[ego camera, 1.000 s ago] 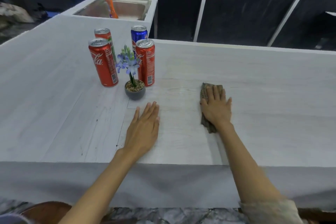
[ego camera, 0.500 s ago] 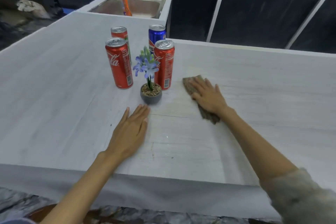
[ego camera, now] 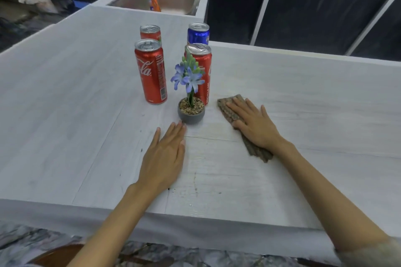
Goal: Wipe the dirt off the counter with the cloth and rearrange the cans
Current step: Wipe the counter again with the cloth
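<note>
White-grained counter (ego camera: 65,104) is shown with four cans (ego camera: 150,71) grouped at centre frame. Below them, the left hand (ego camera: 165,158) is laid flat, fingers straight. Right of the flower pot (ego camera: 191,112), the cloth (ego camera: 230,110) is pressed under the spread right hand (ego camera: 253,125), its long axis slanted upper-left to lower-right, its upper corner just beside the nearest can (ego camera: 207,67).
</note>
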{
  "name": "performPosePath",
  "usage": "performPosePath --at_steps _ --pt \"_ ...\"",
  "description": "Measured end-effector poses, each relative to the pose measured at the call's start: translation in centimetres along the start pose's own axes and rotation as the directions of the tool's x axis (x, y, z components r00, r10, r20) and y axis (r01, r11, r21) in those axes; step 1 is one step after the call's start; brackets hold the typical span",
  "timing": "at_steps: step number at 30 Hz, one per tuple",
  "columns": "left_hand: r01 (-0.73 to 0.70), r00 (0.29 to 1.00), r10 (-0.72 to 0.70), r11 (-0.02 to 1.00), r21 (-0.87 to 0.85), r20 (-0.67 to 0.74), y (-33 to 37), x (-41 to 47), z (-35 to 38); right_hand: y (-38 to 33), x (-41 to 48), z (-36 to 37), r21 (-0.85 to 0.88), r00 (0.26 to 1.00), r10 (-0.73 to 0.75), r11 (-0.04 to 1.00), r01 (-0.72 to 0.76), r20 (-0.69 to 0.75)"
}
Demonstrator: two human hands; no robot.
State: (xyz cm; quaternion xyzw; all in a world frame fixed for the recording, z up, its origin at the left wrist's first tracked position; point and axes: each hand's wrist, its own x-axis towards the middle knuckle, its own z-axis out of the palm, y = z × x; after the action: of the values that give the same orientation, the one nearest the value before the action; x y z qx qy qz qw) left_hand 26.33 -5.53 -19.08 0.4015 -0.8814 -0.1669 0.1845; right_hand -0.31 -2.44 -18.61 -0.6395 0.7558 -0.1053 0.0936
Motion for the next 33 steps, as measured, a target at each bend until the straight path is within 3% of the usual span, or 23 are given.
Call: performPosePath --at_steps 4,7,10,13,15,17,20,22,26,30,33 --pt "0.01 1.0 -0.01 1.0 0.01 0.026 -0.1 -0.5 -0.5 -1.9 1.1 -0.5 -0.05 0.986 0.167 0.985 -0.168 -0.016" --pt "0.008 0.999 -0.011 0.998 0.061 0.042 -0.7 -1.5 -0.9 -5.1 -3.3 1.1 -0.041 0.976 0.199 0.978 -0.203 -0.091" --pt "0.008 0.999 -0.013 0.995 0.099 0.048 -1.3 -2.4 -1.4 -10.3 -9.4 3.4 0.01 0.985 0.089 0.996 -0.088 -0.149" --pt "0.011 0.999 -0.016 0.994 0.111 0.045 -2.2 -3.3 -2.2 -13.9 -12.8 4.9 -0.016 0.992 -0.104 0.995 0.103 -0.067" --pt "0.017 0.999 -0.021 0.992 0.126 0.037 -3.0 -4.1 -3.0 -13.1 -12.6 4.1 -0.036 0.992 -0.122 0.992 0.121 -0.016" --pt "0.021 0.999 -0.024 0.99 0.139 0.021 -4.0 -4.9 -3.7 -11.4 -11.8 3.1 -0.039 0.999 0.023 0.999 -0.024 -0.044" --pt "0.033 0.999 -0.032 0.988 0.154 -0.006 -5.6 -5.9 -4.6 -11.7 -10.5 3.0 -0.021 0.935 0.316 0.946 -0.323 -0.159" --pt "0.048 0.999 -0.046 0.985 0.166 -0.013 -6.7 -6.4 -5.1 -14.7 -9.6 4.1 0.045 0.905 0.36 0.932 -0.359 -0.229" --pt "0.085 0.996 -0.083 0.985 0.149 -0.019 -8.3 -6.9 -5.6 -22.5 -7.9 7.3 0.093 0.958 0.138 0.989 -0.118 -0.252" --pt "0.09 0.996 -0.087 0.985 0.151 -0.025 -8.8 -6.7 -5.4 -23.8 -3.0 7.2 0.071 0.991 -0.064 0.995 0.073 -0.12" --pt "0.094 0.995 -0.091 0.984 0.148 -0.033 -8.7 -6.7 -5.4 -23.0 1.0 5.2 0.028 0.998 -0.058 0.998 0.059 -0.014"
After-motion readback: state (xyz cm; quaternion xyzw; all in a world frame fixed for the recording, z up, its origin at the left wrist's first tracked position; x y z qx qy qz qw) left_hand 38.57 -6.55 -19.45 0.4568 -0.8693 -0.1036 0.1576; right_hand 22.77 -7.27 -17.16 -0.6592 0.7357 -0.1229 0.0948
